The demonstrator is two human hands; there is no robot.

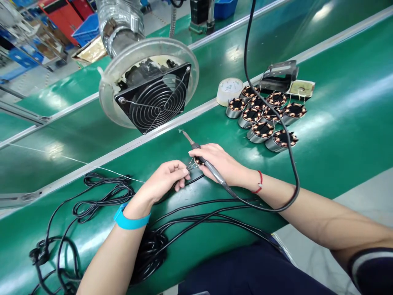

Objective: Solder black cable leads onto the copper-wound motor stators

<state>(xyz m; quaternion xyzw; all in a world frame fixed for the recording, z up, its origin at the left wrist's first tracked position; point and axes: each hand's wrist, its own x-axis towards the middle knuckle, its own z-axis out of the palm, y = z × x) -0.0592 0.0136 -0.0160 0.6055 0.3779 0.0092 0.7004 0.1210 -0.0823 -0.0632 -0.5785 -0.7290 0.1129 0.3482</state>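
Observation:
My right hand (222, 164) is closed round a soldering iron (211, 169), its tip pointing up and left, with a wisp of smoke beside it. Under the same hand is a copper-wound stator (198, 161), mostly hidden by the fingers. Just left of it, my left hand (172, 176) pinches thin wires (190, 164) that reach the stator. A black cable (196, 179) runs behind the left fingers.
Several stators (260, 130) stand at the right beside a tape roll (229, 91) and a solder-iron stand (278, 76). A fume fan (158, 100) hangs ahead. Coiled black cables (104, 192) lie left; the iron's cord (290, 151) loops over the right forearm.

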